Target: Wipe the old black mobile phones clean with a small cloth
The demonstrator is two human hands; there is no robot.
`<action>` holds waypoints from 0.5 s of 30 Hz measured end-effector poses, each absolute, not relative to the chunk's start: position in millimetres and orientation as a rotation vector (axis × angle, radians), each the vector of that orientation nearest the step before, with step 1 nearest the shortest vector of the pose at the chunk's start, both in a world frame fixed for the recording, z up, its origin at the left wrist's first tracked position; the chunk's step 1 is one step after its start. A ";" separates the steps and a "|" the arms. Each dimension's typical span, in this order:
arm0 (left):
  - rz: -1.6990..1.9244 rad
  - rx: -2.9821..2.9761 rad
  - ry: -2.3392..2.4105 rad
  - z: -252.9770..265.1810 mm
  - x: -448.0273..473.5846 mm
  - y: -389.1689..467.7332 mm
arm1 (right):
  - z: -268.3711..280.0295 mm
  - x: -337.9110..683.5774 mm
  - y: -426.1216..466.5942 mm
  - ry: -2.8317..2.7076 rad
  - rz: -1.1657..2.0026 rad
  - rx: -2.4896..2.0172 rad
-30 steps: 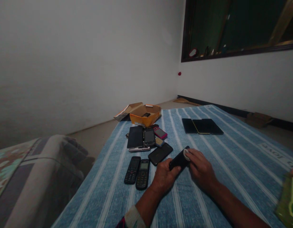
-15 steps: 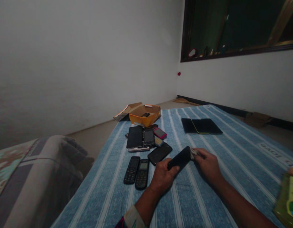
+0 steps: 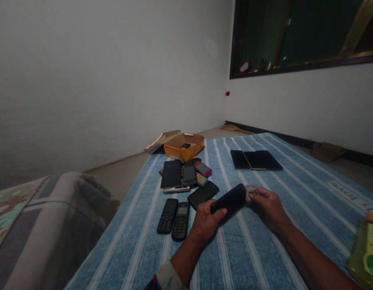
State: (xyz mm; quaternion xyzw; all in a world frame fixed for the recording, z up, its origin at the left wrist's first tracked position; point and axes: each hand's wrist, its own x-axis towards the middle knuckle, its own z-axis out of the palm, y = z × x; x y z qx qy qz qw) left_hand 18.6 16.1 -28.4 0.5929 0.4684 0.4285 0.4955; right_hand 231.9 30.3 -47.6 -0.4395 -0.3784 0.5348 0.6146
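A black phone is gripped by my left hand, thumb along its near edge, tilted up over the cloth. Pinched in my right hand is a small whitish cloth, pressed against the phone's far right end. Just beyond my left hand lies a black phone, face down or dark. Two keypad phones, one black and one with a pale screen, rest side by side to its left. Behind them is a heap of phones, including a large black one and a pink one.
An open orange box with a small dark phone inside stands at the back. Three dark flat devices lie at the back right. A yellow-green package is at the right edge. Blue striped cloth covers the surface.
The held phone has turned slightly and shifted a little, showing more of its side edge. My right hand and the cloth have moved slightly right along with the phone's end.
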 end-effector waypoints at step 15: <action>1.122 1.135 1.033 -35.8 21.4 16.9 | -43.9 233.8 28.1 -0.819 1.444 -0.939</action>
